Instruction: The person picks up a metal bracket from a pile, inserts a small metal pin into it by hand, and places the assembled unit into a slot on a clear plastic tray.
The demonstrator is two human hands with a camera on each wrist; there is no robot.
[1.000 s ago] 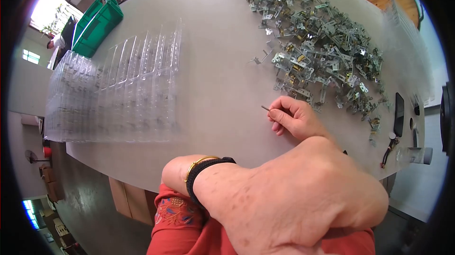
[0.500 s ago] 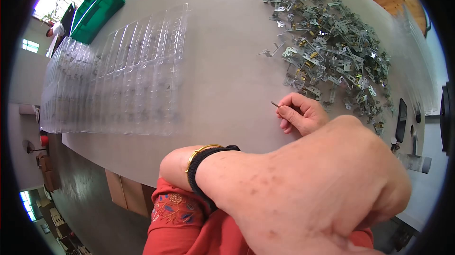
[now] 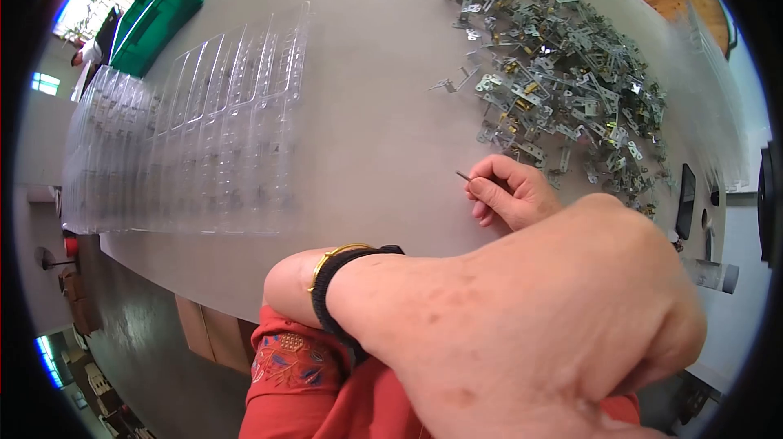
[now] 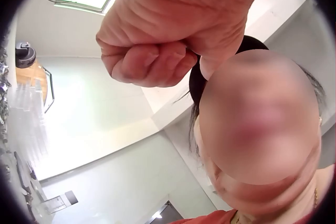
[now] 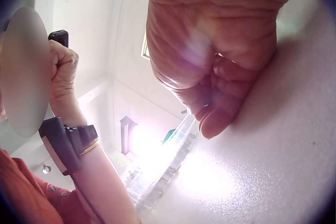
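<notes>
My right hand [image 3: 514,194] pinches a thin dark metal rod [image 3: 462,175] between thumb and forefinger, just above the table at the near edge of a heap of small metal brackets [image 3: 571,80]. From the right wrist view, its other fingers [image 5: 231,92] look curled in close to the tabletop. My left hand [image 3: 587,300] is raised across the foreground, a black band [image 3: 326,292] and gold bangle on its wrist. In the left wrist view this hand [image 4: 173,29] has curled fingers near the blurred face and black headwear; nothing shows inside them.
Clear plastic trays [image 3: 220,145] stand stacked at the left, a green crate [image 3: 155,19] behind them. More clear trays [image 3: 710,104] stand at the far right. A phone [image 3: 685,201] and a clear bottle [image 3: 711,274] lie by the right edge.
The left hand has shifted a little to the right and upward in the head view. The right hand keeps its pinch on the rod. The head view has tilted slightly.
</notes>
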